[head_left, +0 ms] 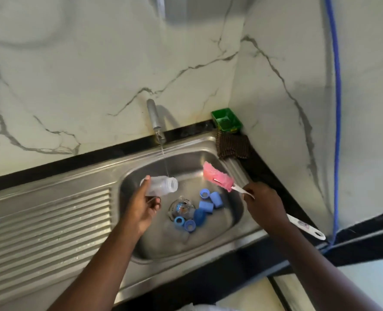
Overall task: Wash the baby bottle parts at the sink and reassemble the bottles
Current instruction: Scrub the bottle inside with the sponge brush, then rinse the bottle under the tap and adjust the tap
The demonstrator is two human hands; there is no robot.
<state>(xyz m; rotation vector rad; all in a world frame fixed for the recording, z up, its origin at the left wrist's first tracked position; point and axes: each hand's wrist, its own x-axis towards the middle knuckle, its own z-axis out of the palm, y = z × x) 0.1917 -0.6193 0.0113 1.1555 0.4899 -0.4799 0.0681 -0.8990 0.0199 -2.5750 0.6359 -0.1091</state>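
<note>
There are two clear bottles, one held bottle (161, 185) and one lying bottle (181, 207) over the drain, and six blue bottle parts in the basin: three open blue rings (204, 194) and three closed blue caps (216, 199). One each can be counted of the pink sponge brush (217, 178), the tap (153, 117), the steel sink (51, 221), the green tub (227, 120), the brown cloth (233, 145) and the blue cord (337, 86). Two grips are in view, the left grip (144, 209) and the right grip (262, 203).
</note>
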